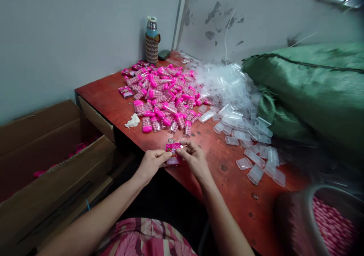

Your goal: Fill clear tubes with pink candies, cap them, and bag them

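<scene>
My lap is nearest, in pink patterned cloth (148, 239), and my two forearms reach from it over the front edge of the red table (227, 195). My left hand (152, 163) and my right hand (195, 159) meet there, both closed around one small pink pack (173, 152). The left pinches its lower left side between thumb and fingers; the right grips its upper right corner with the fingertips. The pack sits upright between them, just above the table edge, its printed face turned to me.

At my right a basket (308, 218) holds pink candies, blurred at the picture's corner. At my left stands an open cardboard box (57, 169) with a few pink things inside.

Beyond my hands clear empty cases (256, 165) lie scattered on the table, thickening into a big heap (227, 85) farther back. Left of that heap lies a pile of pink-capped filled cases (162, 97), and a crumpled white scrap (132, 121) rests near its front left. A green sack (313, 93) slumps on the table's right side, touching the clear heap. In the far corner a bottle (152, 40) in a woven sleeve stands against the grey wall.
</scene>
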`<action>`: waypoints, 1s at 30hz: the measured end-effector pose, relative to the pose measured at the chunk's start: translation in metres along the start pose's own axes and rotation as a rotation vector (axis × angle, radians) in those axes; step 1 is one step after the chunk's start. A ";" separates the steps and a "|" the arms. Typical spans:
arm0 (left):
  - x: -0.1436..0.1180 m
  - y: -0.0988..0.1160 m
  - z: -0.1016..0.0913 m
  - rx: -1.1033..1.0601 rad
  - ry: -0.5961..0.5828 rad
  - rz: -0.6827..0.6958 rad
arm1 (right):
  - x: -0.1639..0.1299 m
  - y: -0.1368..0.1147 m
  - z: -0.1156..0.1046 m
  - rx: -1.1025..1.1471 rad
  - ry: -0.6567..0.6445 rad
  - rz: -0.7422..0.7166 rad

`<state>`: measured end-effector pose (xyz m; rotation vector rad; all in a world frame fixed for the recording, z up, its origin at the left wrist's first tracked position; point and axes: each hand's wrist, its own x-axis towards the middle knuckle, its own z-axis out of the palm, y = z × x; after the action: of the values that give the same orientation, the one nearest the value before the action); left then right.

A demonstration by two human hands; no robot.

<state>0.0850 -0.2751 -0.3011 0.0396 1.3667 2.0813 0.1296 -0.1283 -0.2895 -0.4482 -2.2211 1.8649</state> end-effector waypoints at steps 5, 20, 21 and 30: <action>0.005 -0.003 -0.008 0.013 0.016 -0.002 | 0.038 -0.011 -0.012 -0.891 0.261 -0.124; 0.014 0.002 -0.011 -0.526 0.223 -0.107 | 0.009 0.010 -0.026 -0.150 0.124 0.127; 0.014 0.002 -0.010 -0.538 0.221 -0.106 | 0.002 0.011 -0.025 -0.128 0.129 0.130; 0.007 -0.002 -0.004 -0.543 0.253 -0.148 | -0.025 0.017 -0.045 -1.272 0.294 -0.196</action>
<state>0.0790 -0.2737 -0.3070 -0.5499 0.8614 2.3126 0.1705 -0.0928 -0.2975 -0.5701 -2.7770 0.0695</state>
